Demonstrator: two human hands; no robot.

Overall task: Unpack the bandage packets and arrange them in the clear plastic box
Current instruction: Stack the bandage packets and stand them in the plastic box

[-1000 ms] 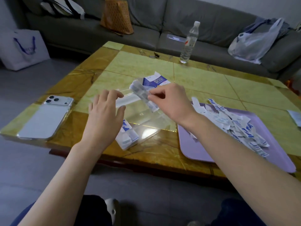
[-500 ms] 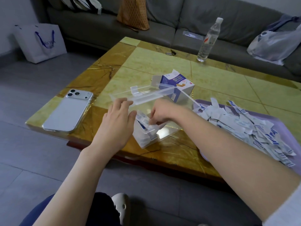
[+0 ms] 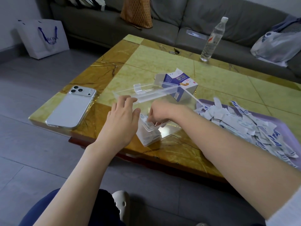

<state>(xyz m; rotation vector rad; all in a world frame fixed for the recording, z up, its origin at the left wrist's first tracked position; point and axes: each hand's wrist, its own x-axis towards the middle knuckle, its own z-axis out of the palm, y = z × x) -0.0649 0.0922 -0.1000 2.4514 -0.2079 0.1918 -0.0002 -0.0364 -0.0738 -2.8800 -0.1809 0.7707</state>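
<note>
- The left hand [image 3: 122,121] is held flat against the left outer wall of the clear plastic box [image 3: 171,130]. Its fingers are straight and together and nothing is gripped.
- The right hand [image 3: 161,114] is lowered into the box from above with the wrist bent. Its fingers are curled downward, and the bandage packets [image 3: 149,135] stacked upright at the box's near end are pinched at their top edge.
- The right forearm is stretched across the table's near edge, just beside the purple tray [image 3: 291,128], on which the loose packets [image 3: 244,126] are heaped.
- The box is set near the front edge of the table [image 3: 146,53], its near corner close to that edge. Its lid [image 3: 146,92] is swung open on the far side and rests against the cardboard carton [image 3: 180,84].
- The phone [image 3: 71,106] is laid at the near left corner, well apart from the box, with a strip of bare tabletop between it and the left hand.
- Open tabletop is seen beyond the carton as far as the water bottle [image 3: 213,39] at the far edge.
- A second ago a bundle of packets was held by the right hand above the box. It has since been brought down inside, and the stack at the near end is now taller.
- The left hand has been kept at the box's left side throughout, shifted only slightly closer.
</note>
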